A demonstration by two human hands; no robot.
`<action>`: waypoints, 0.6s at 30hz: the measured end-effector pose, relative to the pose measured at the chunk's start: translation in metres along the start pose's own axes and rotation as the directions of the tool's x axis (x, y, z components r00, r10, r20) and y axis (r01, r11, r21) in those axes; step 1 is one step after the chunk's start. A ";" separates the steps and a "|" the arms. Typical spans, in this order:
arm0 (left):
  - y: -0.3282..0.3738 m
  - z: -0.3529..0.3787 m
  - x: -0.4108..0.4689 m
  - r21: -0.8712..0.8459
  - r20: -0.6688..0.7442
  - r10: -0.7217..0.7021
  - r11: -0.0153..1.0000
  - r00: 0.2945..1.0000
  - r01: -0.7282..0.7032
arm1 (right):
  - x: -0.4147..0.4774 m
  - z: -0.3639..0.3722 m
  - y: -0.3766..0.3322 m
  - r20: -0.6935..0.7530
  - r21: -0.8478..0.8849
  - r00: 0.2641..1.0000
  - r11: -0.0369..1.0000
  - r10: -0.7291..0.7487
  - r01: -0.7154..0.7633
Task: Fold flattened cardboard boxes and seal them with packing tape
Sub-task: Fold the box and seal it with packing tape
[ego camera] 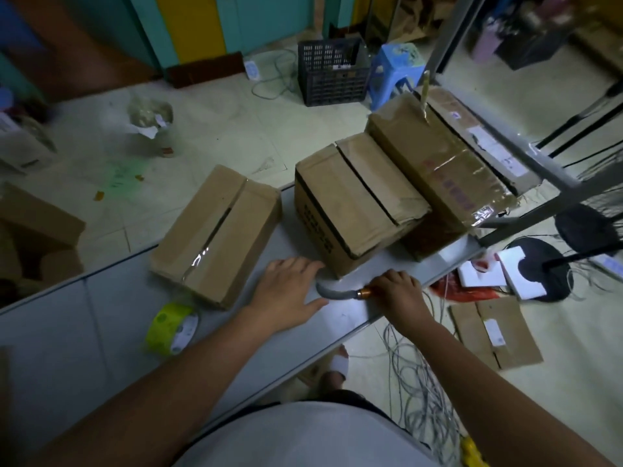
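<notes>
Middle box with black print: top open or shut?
Shut but untaped: the brown cardboard box with black print has both top flaps folded down, and the dark seam between them shows no glossy tape.

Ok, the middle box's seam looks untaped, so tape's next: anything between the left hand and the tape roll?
Nothing visible. The left hand lies flat on the table; the tape roll sits on bare tabletop to its near left. The left box stands farther back, off that path.

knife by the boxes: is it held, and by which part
The right hand grips the knife by its handle; the left hand holds nothing.
</notes>
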State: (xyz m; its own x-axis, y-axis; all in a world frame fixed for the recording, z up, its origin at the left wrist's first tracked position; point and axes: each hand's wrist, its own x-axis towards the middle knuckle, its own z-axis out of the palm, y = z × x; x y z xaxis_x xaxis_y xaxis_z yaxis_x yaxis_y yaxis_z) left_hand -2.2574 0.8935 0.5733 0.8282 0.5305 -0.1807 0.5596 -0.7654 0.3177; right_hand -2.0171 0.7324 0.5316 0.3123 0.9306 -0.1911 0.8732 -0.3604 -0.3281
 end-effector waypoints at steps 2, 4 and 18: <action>-0.008 -0.013 -0.010 -0.021 -0.057 -0.017 1.000 0.998 0.015 | -0.007 0.001 -0.011 0.029 0.066 0.998 0.996 -0.061 0.059; -0.019 -0.029 -0.022 -0.022 -0.117 -0.042 0.999 0.992 0.040 | -0.012 0.002 -0.031 0.037 0.153 0.993 0.982 -0.116 0.109; -0.150 -0.067 -0.193 -0.302 -0.375 -0.619 0.785 0.690 0.541 | 0.016 0.011 -0.223 0.092 0.401 0.889 0.834 -0.448 0.379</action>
State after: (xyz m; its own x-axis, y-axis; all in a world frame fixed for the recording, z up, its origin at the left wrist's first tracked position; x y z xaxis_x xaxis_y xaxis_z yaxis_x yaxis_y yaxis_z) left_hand -2.5030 0.9302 0.6229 0.2138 0.9765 0.0273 0.8782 -0.2043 0.4324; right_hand -2.2108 0.8273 0.5916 -0.1475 0.9832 -0.1079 0.6966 0.0258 -0.7170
